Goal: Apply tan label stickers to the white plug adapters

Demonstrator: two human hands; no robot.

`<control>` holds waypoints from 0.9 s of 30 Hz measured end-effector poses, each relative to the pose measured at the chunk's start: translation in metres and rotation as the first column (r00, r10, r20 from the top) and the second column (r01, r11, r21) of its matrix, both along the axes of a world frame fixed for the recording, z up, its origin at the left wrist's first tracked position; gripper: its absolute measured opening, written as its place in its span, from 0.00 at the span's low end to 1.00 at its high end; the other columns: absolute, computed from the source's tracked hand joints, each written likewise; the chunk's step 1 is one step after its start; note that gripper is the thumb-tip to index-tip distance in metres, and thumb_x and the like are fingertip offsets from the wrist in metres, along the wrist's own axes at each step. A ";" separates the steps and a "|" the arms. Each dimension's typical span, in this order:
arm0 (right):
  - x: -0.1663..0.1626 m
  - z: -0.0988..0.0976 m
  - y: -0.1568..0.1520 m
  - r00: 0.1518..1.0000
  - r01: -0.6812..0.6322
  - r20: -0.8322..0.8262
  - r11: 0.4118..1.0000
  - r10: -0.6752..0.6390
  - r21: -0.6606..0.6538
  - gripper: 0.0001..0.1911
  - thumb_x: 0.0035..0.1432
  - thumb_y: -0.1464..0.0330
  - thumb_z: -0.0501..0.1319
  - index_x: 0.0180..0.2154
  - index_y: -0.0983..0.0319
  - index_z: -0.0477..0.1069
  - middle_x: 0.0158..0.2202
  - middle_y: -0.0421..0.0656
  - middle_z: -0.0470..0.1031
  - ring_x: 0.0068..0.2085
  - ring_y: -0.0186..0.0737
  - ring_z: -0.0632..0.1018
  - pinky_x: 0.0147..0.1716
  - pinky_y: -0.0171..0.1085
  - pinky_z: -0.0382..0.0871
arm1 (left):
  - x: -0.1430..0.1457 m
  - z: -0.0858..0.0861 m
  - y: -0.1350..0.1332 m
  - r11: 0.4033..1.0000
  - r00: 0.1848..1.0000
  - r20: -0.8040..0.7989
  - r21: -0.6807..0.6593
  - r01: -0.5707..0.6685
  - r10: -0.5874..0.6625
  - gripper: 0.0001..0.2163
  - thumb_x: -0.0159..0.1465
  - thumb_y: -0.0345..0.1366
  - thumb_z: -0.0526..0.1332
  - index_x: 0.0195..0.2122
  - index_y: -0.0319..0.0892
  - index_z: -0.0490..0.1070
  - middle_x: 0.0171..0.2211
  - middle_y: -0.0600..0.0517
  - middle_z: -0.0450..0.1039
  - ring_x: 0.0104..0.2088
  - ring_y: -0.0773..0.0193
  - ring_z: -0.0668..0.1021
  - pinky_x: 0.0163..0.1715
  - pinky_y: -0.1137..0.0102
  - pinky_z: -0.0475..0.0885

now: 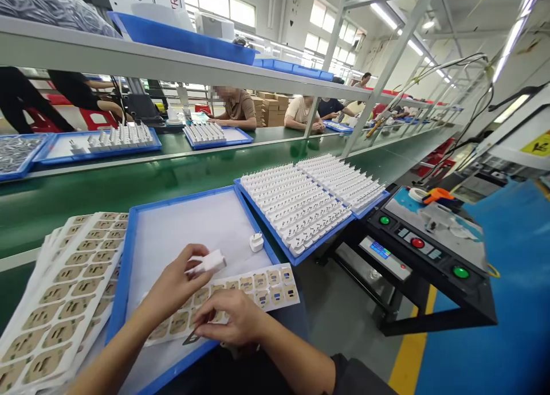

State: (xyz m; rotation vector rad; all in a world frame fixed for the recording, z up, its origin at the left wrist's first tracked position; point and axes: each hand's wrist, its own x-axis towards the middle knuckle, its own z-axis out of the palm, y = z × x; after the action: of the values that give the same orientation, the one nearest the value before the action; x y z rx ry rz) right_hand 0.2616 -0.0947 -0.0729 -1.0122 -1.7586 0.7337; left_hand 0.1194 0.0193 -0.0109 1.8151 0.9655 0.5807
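My left hand grips a white plug adapter above the blue-rimmed tray. Below it, my right hand has its thumb and forefinger pinched together over a sheet of tan stickers. A small dark-edged sticker shows by those fingertips; it looks held there, though the fingers partly cover it. The sheet lies across the front of the tray, with bluish spots at its right end. A second white adapter stands in the tray near its right edge, pins up.
To the left is a stack of sticker sheets. Trays of white adapters in rows stand at the right, beside a green conveyor belt. A black machine with buttons is further right. Co-workers sit across the belt, under a shelf.
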 end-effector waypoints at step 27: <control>-0.030 0.020 0.009 0.882 -0.147 -0.469 0.975 0.054 -0.165 0.11 0.61 0.59 0.68 0.33 0.58 0.73 0.29 0.41 0.73 0.33 0.38 0.75 0.34 0.39 0.72 | -0.068 -0.035 -0.064 0.947 0.864 0.448 -0.310 -0.088 0.227 0.20 0.58 0.43 0.72 0.48 0.45 0.69 0.44 0.47 0.76 0.47 0.57 0.79 0.47 0.65 0.75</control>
State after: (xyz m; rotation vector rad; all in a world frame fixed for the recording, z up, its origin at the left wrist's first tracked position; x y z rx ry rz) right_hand 0.2311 -0.0861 -0.0528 -0.7907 -1.3447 1.1327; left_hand 0.0517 -0.0450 -0.0461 1.2569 0.8075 0.9006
